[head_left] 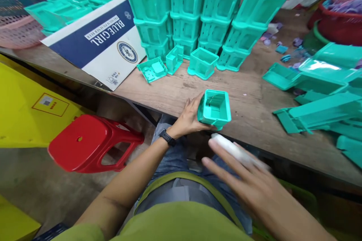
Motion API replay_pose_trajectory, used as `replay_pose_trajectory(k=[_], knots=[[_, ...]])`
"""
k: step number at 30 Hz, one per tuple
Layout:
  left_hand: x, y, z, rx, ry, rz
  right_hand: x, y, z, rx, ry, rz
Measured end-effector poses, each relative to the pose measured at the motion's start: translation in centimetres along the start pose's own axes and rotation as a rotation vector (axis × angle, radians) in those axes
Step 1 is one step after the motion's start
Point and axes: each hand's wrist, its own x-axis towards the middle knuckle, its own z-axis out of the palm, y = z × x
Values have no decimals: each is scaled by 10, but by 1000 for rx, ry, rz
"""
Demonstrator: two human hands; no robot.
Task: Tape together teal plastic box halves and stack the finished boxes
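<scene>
My left hand [190, 117] grips a teal plastic box [214, 108] at the near edge of the wooden table [175, 92], its open side facing up. My right hand [249, 175] hovers just below and right of the box, fingers spread and blurred, one finger wrapped in white tape. It holds nothing. A black band sits on my left wrist.
Stacks of teal boxes [198, 11] stand at the back of the table. A single box [202, 62] and small teal parts [152, 69] lie in front of them. Flat teal pieces [319, 109] pile at right. A printed cardboard sheet [98, 41] lies left; a red stool [90, 143] stands below.
</scene>
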Motion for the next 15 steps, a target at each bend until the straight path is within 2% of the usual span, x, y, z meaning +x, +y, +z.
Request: replay_pose_trajectory(k=[2,4,8,11,15], knots=[[0,1,-1,1,6,9,9,-1,-9,-67,-97,-118],[0,2,-1,2,9,24,16,-1,-26,-126,-148,-167],[1,3,-3,-3,14,12,24,3,-49,-166,-1,-40],[1,3,-6,-32,-5,6,27,13,-46,-176,86,76],[1,5,-11,-83,-24,8,38,29,-26,-139,126,187]])
